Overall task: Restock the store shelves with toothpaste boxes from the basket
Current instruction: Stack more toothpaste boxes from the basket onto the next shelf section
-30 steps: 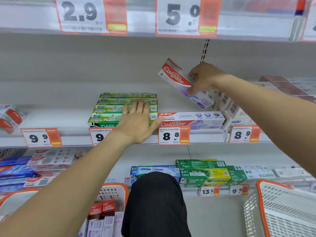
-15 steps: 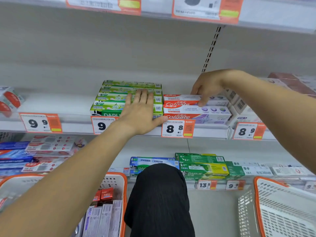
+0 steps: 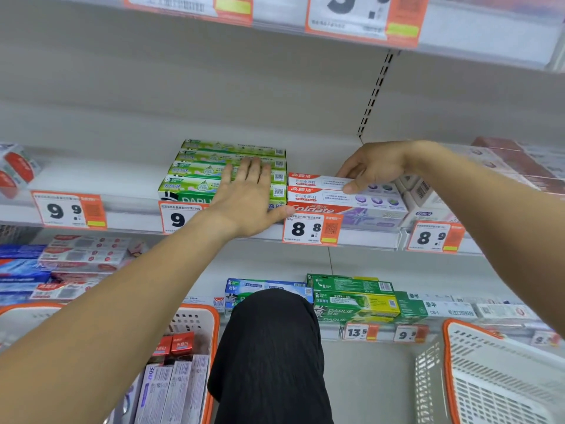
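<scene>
Two bare hands reach up to a white metal store shelf [image 3: 122, 215] lined with orange-and-white price tags. The left hand [image 3: 247, 200] lies flat, fingers straight and together, pressing on a stack of green cardboard Darlie toothpaste boxes [image 3: 195, 179], its thumb stretched toward the neighbouring stack. The right hand [image 3: 371, 166] comes in from above, fingers curled down over the rear white-and-red Colgate toothpaste box [image 3: 315, 180], thumb tip on its top face; whether it grips the box or only presses it is hard to tell from this angle. That box lies flat on the shelf behind a second white-and-red Colgate box [image 3: 345, 200], both just right of the green stack and above a tag reading 8.8 [image 3: 310, 229]. Below, an orange-rimmed white plastic basket [image 3: 211, 319] at lower left holds upright red and pale purple toothpaste boxes [image 3: 174, 384]. A second orange-rimmed white mesh basket [image 3: 489, 377] sits at lower right. A knee in black fabric [image 3: 269, 356] rises between the two baskets.
</scene>
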`<action>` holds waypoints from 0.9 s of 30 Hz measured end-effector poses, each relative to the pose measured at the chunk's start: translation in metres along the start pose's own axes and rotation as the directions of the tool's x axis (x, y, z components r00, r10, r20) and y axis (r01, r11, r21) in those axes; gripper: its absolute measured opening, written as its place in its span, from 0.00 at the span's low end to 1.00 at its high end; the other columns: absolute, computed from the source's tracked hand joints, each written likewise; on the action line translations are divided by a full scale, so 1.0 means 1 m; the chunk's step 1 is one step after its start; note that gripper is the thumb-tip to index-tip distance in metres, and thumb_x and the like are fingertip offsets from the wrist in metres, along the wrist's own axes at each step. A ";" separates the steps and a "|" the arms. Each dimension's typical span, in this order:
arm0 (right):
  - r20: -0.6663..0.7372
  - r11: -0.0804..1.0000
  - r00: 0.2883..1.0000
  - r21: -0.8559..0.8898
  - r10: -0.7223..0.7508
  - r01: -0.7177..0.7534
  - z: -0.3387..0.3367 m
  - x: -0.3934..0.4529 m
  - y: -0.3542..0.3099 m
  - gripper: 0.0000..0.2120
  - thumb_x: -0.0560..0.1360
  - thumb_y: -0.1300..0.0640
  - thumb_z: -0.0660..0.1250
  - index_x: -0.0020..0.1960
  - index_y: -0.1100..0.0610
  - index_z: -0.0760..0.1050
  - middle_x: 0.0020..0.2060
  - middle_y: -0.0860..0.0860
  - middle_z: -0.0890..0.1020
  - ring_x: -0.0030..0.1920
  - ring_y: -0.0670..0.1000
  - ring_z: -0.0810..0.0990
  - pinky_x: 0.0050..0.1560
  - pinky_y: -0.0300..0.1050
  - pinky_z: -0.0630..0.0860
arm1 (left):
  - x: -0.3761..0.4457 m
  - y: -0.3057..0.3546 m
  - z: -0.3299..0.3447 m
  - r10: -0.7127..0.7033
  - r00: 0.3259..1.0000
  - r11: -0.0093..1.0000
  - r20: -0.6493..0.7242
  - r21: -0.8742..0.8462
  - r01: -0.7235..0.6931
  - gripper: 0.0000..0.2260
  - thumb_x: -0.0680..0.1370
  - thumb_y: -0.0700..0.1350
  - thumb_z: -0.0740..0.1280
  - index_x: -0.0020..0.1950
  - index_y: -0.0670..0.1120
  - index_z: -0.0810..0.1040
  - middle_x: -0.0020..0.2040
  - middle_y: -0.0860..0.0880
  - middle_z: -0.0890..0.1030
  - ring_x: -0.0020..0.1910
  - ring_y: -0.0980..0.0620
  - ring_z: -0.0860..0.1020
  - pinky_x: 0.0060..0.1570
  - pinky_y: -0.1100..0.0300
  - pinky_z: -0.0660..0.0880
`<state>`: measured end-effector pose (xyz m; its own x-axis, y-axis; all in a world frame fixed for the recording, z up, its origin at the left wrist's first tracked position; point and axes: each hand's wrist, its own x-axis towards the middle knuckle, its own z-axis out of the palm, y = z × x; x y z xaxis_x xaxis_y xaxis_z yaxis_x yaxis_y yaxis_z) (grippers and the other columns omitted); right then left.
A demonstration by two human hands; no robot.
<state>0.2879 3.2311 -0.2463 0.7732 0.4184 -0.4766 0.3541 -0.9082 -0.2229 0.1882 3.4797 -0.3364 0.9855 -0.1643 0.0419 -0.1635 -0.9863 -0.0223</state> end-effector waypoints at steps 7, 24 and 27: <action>-0.169 0.998 0.984 0.030 -0.053 0.059 0.020 -0.009 0.011 0.17 0.76 0.47 0.72 0.64 0.47 0.78 0.57 0.43 0.83 0.56 0.45 0.81 0.58 0.39 0.75 | 0.000 0.002 -0.001 0.002 1.000 1.000 0.009 0.010 -0.002 0.47 0.75 0.74 0.48 0.81 0.41 0.46 0.82 0.40 0.49 0.81 0.42 0.46 0.78 0.38 0.47; -0.151 0.713 0.801 0.382 -0.579 0.587 0.152 -0.002 -0.240 0.07 0.77 0.58 0.72 0.54 0.58 0.82 0.42 0.48 0.85 0.42 0.44 0.83 0.44 0.32 0.77 | -0.215 -0.156 0.068 -0.279 0.959 0.799 0.052 -0.541 0.262 0.04 0.79 0.47 0.68 0.45 0.49 0.79 0.37 0.56 0.80 0.35 0.58 0.78 0.37 0.60 0.72; 0.070 0.787 0.844 0.411 -0.531 0.461 0.216 0.034 -0.290 0.11 0.78 0.56 0.71 0.57 0.62 0.81 0.46 0.58 0.85 0.42 0.51 0.82 0.36 0.32 0.76 | -0.277 -0.187 0.140 -0.458 0.843 0.690 0.282 -0.485 0.537 0.07 0.77 0.47 0.69 0.42 0.53 0.74 0.37 0.54 0.78 0.38 0.50 0.79 0.37 0.59 0.69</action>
<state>0.0976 3.5100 -0.3819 0.4280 0.8361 -0.3430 0.4192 -0.5199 -0.7443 -0.0477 3.7117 -0.4837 0.9183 0.3174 -0.2365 0.3949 -0.7764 0.4911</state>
